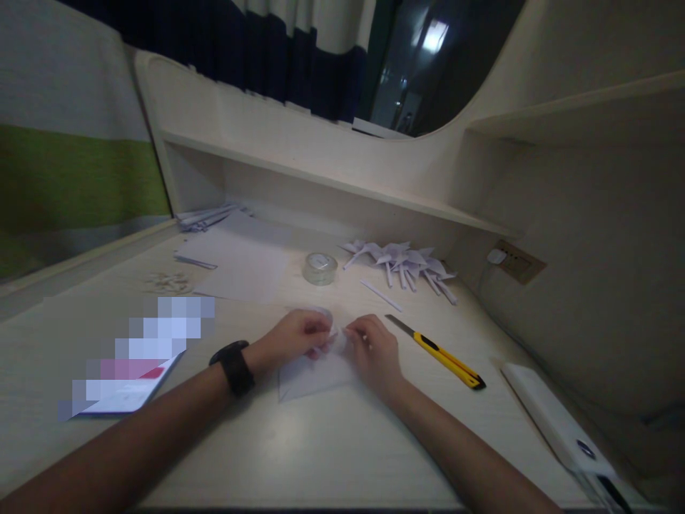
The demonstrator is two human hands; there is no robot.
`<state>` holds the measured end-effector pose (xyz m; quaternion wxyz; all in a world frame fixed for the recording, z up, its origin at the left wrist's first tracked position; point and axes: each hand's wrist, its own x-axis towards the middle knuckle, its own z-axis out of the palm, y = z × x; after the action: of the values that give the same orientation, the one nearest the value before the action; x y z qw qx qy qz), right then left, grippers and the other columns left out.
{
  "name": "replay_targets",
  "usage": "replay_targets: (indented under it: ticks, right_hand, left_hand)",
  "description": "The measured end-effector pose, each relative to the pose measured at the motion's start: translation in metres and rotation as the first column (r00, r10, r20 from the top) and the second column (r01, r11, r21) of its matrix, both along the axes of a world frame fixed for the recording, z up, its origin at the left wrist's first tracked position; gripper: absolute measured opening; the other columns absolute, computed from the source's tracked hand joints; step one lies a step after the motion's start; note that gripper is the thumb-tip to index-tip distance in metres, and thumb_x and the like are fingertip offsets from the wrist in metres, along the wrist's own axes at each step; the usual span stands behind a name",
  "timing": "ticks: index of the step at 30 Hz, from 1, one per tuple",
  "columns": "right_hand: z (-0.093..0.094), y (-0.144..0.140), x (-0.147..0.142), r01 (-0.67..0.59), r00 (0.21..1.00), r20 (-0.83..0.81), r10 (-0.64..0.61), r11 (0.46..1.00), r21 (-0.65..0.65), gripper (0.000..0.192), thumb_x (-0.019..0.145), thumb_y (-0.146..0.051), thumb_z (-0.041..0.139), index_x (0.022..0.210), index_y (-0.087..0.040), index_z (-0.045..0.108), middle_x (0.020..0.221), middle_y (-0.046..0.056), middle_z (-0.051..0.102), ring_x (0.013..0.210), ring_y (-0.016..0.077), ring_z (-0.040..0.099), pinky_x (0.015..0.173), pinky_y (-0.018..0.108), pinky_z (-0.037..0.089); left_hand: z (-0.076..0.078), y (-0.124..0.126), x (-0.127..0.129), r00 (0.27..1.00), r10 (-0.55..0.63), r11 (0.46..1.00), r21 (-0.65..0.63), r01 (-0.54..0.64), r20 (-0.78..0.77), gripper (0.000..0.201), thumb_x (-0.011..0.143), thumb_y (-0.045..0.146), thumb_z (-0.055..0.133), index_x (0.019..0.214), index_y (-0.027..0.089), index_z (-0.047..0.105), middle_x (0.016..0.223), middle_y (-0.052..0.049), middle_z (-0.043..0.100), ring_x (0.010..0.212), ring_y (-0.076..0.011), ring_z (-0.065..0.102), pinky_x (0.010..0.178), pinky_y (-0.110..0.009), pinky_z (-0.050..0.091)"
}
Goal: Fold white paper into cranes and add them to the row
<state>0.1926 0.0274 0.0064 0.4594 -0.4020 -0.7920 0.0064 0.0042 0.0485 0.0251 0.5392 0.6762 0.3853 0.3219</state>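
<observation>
A white sheet of paper lies on the desk between my hands, its upper part lifted and curled. My left hand, with a black watch on the wrist, pinches the paper near its top edge. From the other side my right hand grips the paper with thumb and fingertips, close to the left fingers. Part of the paper is hidden behind the hands. To the right of my right hand lies a yellow utility knife with its blade out. A thin white paper stick rests beyond the hand.
Behind the hands stands a roll of clear tape. Several folded paper pinwheels lie at the back right. Flat paper and rolled paper strips are at the back left. A lit, blurred tablet is left; a white long device right.
</observation>
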Motion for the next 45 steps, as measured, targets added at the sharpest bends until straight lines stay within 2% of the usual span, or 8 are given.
replay_targets:
  ticks: [7, 12, 15, 20, 25, 33, 42, 45]
  right_hand:
    - [-0.004, 0.002, 0.003, 0.005, 0.995, 0.099, -0.008, 0.999, 0.033, 0.012, 0.088, -0.02, 0.048, 0.083, -0.02, 0.058, 0.077, 0.004, 0.06, 0.071, 0.0158, 0.057, 0.063, 0.027, 0.046]
    - [-0.004, 0.003, 0.006, 0.018, 0.995, 0.102, -0.022, 0.999, 0.034, 0.01, 0.089, -0.02, 0.048, 0.083, -0.02, 0.057, 0.077, 0.005, 0.06, 0.071, 0.0162, 0.057, 0.063, 0.027, 0.046]
    - [-0.002, 0.002, 0.005, -0.001, 0.997, 0.08, -0.001, 1.0, 0.023, 0.01, 0.088, -0.019, 0.049, 0.083, -0.019, 0.057, 0.077, 0.005, 0.059, 0.072, 0.0161, 0.057, 0.064, 0.027, 0.046]
    - [0.0, 0.0, 0.003, 0.001, 0.999, -0.032, -0.002, 0.999, -0.032, 0.01, 0.086, -0.017, 0.051, 0.079, -0.02, 0.057, 0.074, 0.002, 0.059, 0.071, 0.0149, 0.056, 0.063, 0.027, 0.045]
    - [0.001, -0.001, 0.002, -0.024, 0.996, -0.087, 0.017, 0.996, -0.082, 0.011, 0.086, -0.018, 0.051, 0.078, -0.02, 0.057, 0.074, 0.002, 0.058, 0.069, 0.0154, 0.055, 0.062, 0.027, 0.044]
    - [0.003, -0.004, -0.001, -0.066, 0.991, -0.116, 0.059, 0.996, -0.062, 0.011, 0.087, -0.018, 0.052, 0.078, -0.019, 0.058, 0.075, 0.002, 0.058, 0.069, 0.0145, 0.055, 0.062, 0.027, 0.045]
    - [0.005, -0.004, 0.0, -0.138, 0.989, -0.066, 0.136, 0.99, -0.032, 0.01, 0.087, -0.018, 0.052, 0.088, -0.019, 0.061, 0.083, 0.005, 0.061, 0.075, 0.0146, 0.058, 0.065, 0.026, 0.048]
    - [0.005, -0.003, 0.002, -0.137, 0.99, -0.042, 0.137, 0.99, -0.013, 0.011, 0.086, -0.016, 0.05, 0.089, -0.02, 0.061, 0.086, 0.005, 0.061, 0.078, 0.0147, 0.058, 0.067, 0.026, 0.048]
  left_hand:
    - [0.0, 0.0, -0.001, 0.989, 0.063, 0.978, 0.206, -0.034, -0.132, 0.019, 0.076, 0.029, 0.058, 0.063, 0.016, 0.064, 0.059, -0.001, 0.063, 0.047, -0.0113, 0.057, 0.045, -0.019, 0.045]
    - [0.007, -0.002, -0.003, 0.994, 0.034, 0.994, 0.112, -0.022, -0.107, 0.022, 0.076, 0.032, 0.06, 0.068, 0.013, 0.068, 0.062, -0.004, 0.064, 0.05, -0.013, 0.058, 0.042, -0.02, 0.046]
    - [0.008, -0.003, -0.003, 0.996, 0.012, 0.992, 0.127, -0.001, -0.084, 0.025, 0.078, 0.035, 0.059, 0.068, 0.013, 0.066, 0.063, -0.004, 0.062, 0.054, -0.0139, 0.059, 0.041, -0.019, 0.047]
    - [0.005, -0.002, -0.004, 0.998, -0.047, 0.993, 0.105, 0.051, -0.035, 0.026, 0.079, 0.04, 0.058, 0.076, 0.015, 0.062, 0.064, -0.002, 0.059, 0.055, -0.0125, 0.057, 0.04, -0.017, 0.045]
    - [0.002, 0.0, -0.003, 0.998, -0.061, 0.997, 0.05, 0.061, -0.001, 0.024, 0.078, 0.038, 0.059, 0.074, 0.014, 0.061, 0.065, -0.002, 0.058, 0.059, -0.0138, 0.058, 0.04, -0.018, 0.046]
    - [0.002, -0.006, -0.002, 0.99, -0.086, 0.991, -0.09, 0.097, 0.114, 0.023, 0.08, 0.038, 0.059, 0.084, 0.015, 0.059, 0.086, -0.007, 0.064, 0.072, -0.0154, 0.061, 0.046, -0.018, 0.046]
    - [0.001, -0.005, 0.0, 0.99, -0.14, 0.99, 0.031, 0.139, 0.026, 0.025, 0.082, 0.038, 0.057, 0.083, 0.013, 0.064, 0.078, -0.005, 0.063, 0.065, -0.0139, 0.06, 0.046, -0.02, 0.046]
    - [0.002, 0.0, -0.001, 0.989, -0.123, 0.988, 0.087, 0.13, -0.086, 0.028, 0.084, 0.039, 0.051, 0.084, 0.014, 0.064, 0.069, -0.003, 0.062, 0.056, -0.0128, 0.058, 0.044, -0.02, 0.043]
